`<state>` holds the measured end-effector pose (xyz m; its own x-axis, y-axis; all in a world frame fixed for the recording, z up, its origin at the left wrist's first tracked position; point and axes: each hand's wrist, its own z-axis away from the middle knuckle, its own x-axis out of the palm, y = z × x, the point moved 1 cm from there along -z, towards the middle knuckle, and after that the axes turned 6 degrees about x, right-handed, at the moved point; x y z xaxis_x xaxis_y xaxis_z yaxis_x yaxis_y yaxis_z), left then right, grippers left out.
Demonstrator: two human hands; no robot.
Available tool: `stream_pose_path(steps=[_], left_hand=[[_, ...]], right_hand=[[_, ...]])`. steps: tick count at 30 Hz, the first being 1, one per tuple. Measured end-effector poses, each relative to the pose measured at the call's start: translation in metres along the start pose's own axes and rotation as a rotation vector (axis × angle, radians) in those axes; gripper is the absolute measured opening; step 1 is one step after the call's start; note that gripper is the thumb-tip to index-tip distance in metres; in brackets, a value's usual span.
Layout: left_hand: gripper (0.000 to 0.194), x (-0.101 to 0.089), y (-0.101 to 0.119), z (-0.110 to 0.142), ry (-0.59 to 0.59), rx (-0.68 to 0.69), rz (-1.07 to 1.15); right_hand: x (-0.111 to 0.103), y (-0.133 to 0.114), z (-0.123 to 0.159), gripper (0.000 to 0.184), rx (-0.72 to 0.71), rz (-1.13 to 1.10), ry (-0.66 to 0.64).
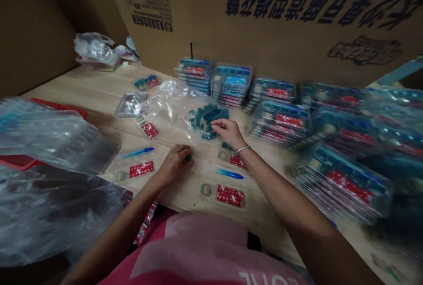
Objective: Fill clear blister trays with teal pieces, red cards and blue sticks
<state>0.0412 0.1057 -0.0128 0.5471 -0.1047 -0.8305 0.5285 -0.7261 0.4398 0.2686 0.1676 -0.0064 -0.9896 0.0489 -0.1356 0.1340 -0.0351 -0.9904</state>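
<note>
Cardboard carton walls (297,16) with dark printed lettering close off the far side of a pale wood counter (71,91), seen from the head camera looking down. A clear plastic bag (168,100) lies mid-counter, with a heap of small teal pieces (206,120) at its near end. Behind the bag and off to its right stand many stacks of clear blister trays (231,84) showing red printed cards, and these far outnumber the few loose sets laid out just in front of it. Each of those sets has a red patterned card (229,195) and a small striped piece (205,189), and two also have a slim blue stick (230,173). The teal heap remains in the bag, so those pieces are not all laid out or packed. The right hand (228,133) sits at the heap, its fingers (214,123) drawn together among the pieces, though whether they hold one cannot be told. The left hand (175,166), just in front of the bag, is curled closed on a small teal piece (188,157). Left of the bag lie a silver foil tray (131,103) and large sheets of clear plastic (49,144).
</note>
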Motion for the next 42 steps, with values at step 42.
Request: stream_pose_path(steps=[42], left_hand=[[0.016, 0.004, 0.006, 0.02, 0.087, -0.132, 0.025]], right_hand=[[0.048, -0.032, 0.088, 0.013, -0.119, 1.09, -0.353]])
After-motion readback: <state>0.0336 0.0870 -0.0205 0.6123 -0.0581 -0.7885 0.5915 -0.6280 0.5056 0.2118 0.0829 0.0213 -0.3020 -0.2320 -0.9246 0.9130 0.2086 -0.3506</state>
